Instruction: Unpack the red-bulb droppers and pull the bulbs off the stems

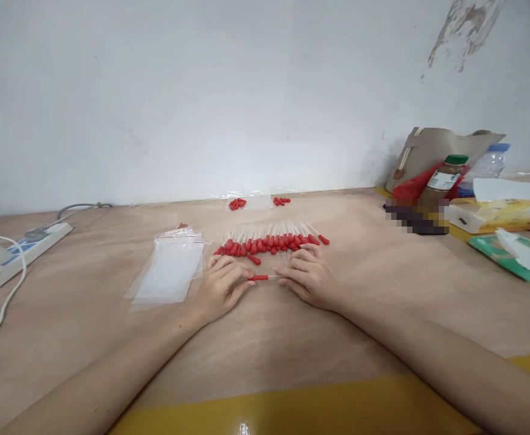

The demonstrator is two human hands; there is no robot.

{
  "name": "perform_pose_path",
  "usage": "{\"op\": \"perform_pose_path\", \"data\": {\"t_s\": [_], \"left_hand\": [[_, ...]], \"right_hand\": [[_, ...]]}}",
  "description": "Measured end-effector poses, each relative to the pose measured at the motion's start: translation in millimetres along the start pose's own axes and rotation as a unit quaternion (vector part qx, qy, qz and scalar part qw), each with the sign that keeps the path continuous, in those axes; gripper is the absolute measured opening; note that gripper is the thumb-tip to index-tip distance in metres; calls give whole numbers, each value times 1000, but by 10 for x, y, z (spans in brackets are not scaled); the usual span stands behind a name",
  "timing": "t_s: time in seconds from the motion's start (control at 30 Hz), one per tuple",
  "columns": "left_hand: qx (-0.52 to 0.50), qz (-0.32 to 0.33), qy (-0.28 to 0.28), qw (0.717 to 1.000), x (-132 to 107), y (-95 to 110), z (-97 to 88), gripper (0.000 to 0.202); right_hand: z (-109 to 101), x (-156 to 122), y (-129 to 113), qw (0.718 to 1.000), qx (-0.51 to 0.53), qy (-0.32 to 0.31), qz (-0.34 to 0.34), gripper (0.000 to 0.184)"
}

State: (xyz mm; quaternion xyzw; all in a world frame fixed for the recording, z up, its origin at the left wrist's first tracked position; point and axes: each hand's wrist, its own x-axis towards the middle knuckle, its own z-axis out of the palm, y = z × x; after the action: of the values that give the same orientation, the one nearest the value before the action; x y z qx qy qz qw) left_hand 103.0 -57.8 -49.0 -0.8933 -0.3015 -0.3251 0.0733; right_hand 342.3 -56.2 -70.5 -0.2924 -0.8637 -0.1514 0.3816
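My left hand [225, 285] pinches the red rubber bulb [260, 278] of a dropper at its closed end. From the other side my right hand [309, 279] grips the clear glass tube [271, 277] of the same dropper, which lies level between them. Just beyond my hands, a row of droppers [274, 241] rests with red bulbs towards me and glass tips pointing away. A single red bulb [254, 259] lies in front of the row. Several bare glass tubes [284, 258] show beside my right fingers, partly hidden by them.
Clear zip bags [169, 272] are stacked left of my hands. Bagged red-bulb droppers [237, 204] lie near the wall. A power strip [24, 257] with white cables is at far left. Rightward stand a green-capped bottle [442, 181], a grey bag [446, 148] and tissue packs [513, 257].
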Motion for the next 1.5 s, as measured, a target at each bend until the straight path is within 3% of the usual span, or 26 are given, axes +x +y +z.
{"op": "perform_pose_path", "data": {"t_s": [0.2, 0.43, 0.63, 0.93, 1.0, 1.23, 1.37, 1.5], "left_hand": [[17, 11, -42, 999, 32, 81, 52, 27], [24, 25, -68, 997, 34, 88, 87, 19], [23, 44, -77, 996, 30, 99, 25, 18], [10, 81, -43, 996, -18, 71, 7, 18], [4, 64, -22, 998, -63, 13, -4, 18], [-22, -53, 41, 998, -67, -78, 52, 23], [2, -126, 78, 989, -13, -155, 82, 34], [11, -152, 69, 986, -13, -233, 80, 33]], "right_hand": [[-7, 2, -42, 999, -28, 13, -24, 13], [-34, -1, -59, 996, -49, 34, -63, 10], [-88, -20, -69, 997, -63, 4, -55, 13], [-126, -54, -41, 996, -54, 13, -74, 13], [-165, -86, 20, 997, -48, 32, -54, 13], [-142, -49, 92, 986, 3, 82, 146, 15], [-69, -2, 61, 980, 20, 62, 186, 20], [-45, -3, 82, 981, -4, 56, 184, 19]]}}
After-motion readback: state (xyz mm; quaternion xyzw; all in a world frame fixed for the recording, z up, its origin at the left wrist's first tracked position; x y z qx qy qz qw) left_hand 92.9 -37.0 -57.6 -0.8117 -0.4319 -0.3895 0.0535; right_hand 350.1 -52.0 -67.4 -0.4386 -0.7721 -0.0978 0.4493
